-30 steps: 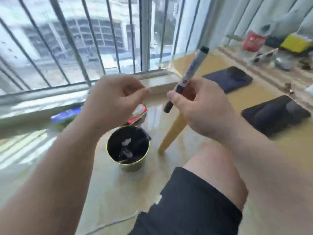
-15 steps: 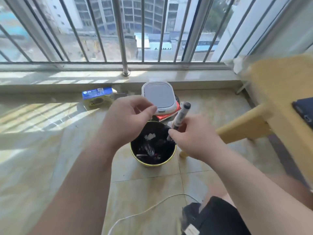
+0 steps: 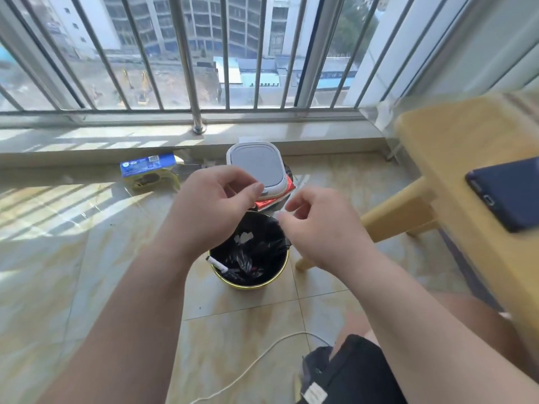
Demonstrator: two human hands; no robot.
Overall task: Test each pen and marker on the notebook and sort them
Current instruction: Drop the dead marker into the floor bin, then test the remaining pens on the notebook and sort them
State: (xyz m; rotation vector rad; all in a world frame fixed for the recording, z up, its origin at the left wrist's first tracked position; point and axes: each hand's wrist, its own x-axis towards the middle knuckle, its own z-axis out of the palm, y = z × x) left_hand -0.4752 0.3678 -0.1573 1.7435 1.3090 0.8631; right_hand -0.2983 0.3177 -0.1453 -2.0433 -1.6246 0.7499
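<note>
— What kind of place is this?
— A sunny spot with a shiny tiled floor [image 3: 73, 272], next to a big window with metal bars [image 3: 186, 62]. Tall buildings show outside.
— Where is the marker?
— The white marker [image 3: 217, 264] lies inside the round bin [image 3: 250, 285], at its left side. It rests on the black bag [image 3: 256, 249] that lines the bin. One end of it is dark. The bin has a gold rim and stands on the floor in the middle.
— Is a hand holding it?
— No. The left hand [image 3: 213, 208] hangs over the far left part of the bin. Its fingers are bent a bit, the thumb is near the first finger, and I see nothing in it. The right hand [image 3: 320, 228] hangs over the right edge of the bin. Its fingers are loosely bent, and it holds nothing too. The two hands are close but do not touch.
— What is around the bin?
— Just past it, farther off, is a white box with a grey lid [image 3: 256, 167], with something red [image 3: 275, 201] under it. Left of that lies a blue and yellow box [image 3: 148, 173]. On the right is a yellow wooden surface [image 3: 455, 158] with a dark phone [image 3: 507, 191] on it. Near us a white cord [image 3: 262, 355] runs over the floor, beside black shorts [image 3: 358, 374].
</note>
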